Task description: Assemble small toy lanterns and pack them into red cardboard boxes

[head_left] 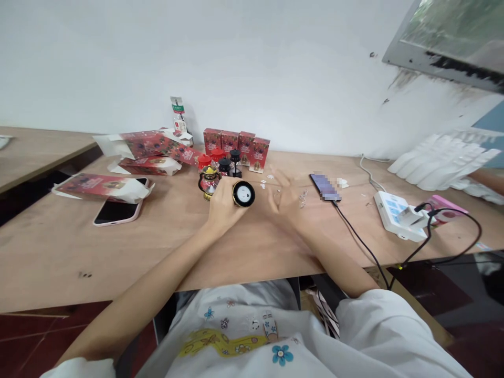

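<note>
Left hand grips a small round-ended object; right hand open beside it

A small black object with a gold rim (244, 194) sits near the middle of the view, above the worktop (252, 247). Its round end, with a pale disc in the centre, faces the wearer. Its long axis seems to point toward the camera, so its length is foreshortened and mostly hidden.

The left hand (222, 202) is closed around it, coming from the object's left side. The right hand (285, 202) is to the right, apart from it, fingers loosely spread and blurred by motion; whether they hold anything small cannot be told. The left hand is the nearer; the object lies to the left of the right hand, across a short gap.

Just beyond the left hand stands a gold-trimmed lantern (209, 182), with red lanterns (204, 160) and black lanterns (235, 164) behind. Four red boxes (230, 142) stand near the wall. Small white pieces (264, 182) lie beyond the gap between the hands.

Farther out are opened red packaging (100, 186) at left, and a cabled phone (325, 187) and white power strip (397, 215) at right.
</note>
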Available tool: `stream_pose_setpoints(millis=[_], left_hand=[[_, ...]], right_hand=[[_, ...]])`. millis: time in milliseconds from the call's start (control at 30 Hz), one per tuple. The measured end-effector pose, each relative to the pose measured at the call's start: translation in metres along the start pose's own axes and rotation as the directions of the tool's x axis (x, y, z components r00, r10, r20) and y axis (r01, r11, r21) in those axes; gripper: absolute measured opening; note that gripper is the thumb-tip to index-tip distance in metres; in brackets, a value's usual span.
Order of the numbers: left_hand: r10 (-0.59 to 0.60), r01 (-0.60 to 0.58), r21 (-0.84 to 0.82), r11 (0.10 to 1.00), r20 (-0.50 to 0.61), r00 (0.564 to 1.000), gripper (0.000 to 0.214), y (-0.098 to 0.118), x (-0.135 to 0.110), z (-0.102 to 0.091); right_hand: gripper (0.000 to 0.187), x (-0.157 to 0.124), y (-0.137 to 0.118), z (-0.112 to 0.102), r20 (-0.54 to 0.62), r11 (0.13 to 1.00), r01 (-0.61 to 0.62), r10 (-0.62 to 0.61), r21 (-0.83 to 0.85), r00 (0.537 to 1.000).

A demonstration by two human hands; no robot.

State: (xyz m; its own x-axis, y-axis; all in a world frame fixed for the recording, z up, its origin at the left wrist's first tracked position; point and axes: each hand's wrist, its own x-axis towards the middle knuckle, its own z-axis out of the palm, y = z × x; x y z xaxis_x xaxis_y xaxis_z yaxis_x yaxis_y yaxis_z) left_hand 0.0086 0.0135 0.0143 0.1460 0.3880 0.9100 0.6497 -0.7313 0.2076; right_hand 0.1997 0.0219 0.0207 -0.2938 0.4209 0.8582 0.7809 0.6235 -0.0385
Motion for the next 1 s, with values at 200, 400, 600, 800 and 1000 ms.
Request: stream_pose_setpoints(millis=[200,400,600,800,1000], left_hand=[[-0.158,0.158,0.012,0.987,0.033,0.987,0.034,0.003,0.001,0.002],[-0.356,0.359,-0.05,0.932,0.051,0.933,0.041,0.005,0.004,0.0],[-0.415,0.42,-0.062,0.905,0.084,0.906,0.04,0.003,0.006,0.001],[-0.434,0.441,-0.1,0.892,0.086,0.897,0.04,0.0,0.007,0.002],[-0.513,0.522,-0.1,0.847,0.101,0.852,0.036,0.002,0.009,-0.004]], right_hand=[[0.017,0.012,0.062,-0.022,0.648,0.925,-0.342,0.364,-0.166,0.669],[0.009,-0.01,0.05,-0.019,0.767,0.98,-0.156,0.194,-0.124,0.611],[0.029,-0.017,0.042,-0.009,0.736,0.974,-0.152,0.228,-0.17,0.638],[0.031,-0.017,0.056,-0.009,0.726,0.967,-0.208,0.249,-0.148,0.641],[0.022,0.001,0.08,-0.019,0.371,0.911,-0.4,0.406,-0.097,0.835]])
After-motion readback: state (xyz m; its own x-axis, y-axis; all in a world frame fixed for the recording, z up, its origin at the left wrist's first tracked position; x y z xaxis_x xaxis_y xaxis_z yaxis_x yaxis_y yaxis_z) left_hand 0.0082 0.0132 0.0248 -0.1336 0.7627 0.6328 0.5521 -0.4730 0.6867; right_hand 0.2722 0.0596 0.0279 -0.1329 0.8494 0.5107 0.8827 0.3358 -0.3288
